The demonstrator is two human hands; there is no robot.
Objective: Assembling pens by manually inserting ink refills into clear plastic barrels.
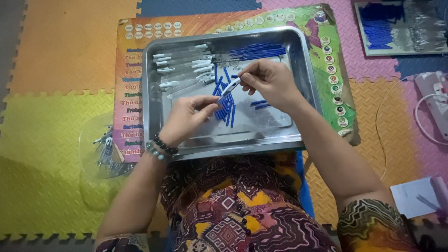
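Observation:
A steel tray (154, 116) lies on a colourful board across my lap. My left hand (186, 116) and my right hand (268, 81) together hold one pen (229, 88) with a clear barrel and blue inside, tilted over the tray's middle. The left fingers pinch its lower end, the right fingers its upper end. Loose blue refills (224, 105) lie under the pen. Clear pen barrels with white ends (184, 70) are stacked at the tray's far left, and a bundle of blue parts (256, 50) lies at the far right.
A clear plastic bag with pen pieces (105, 151) lies on the foam mat at the left. A second tray of blue and grey parts (401, 28) sits at the top right. A white power strip and cable (436, 93) are at the right, papers (417, 198) below.

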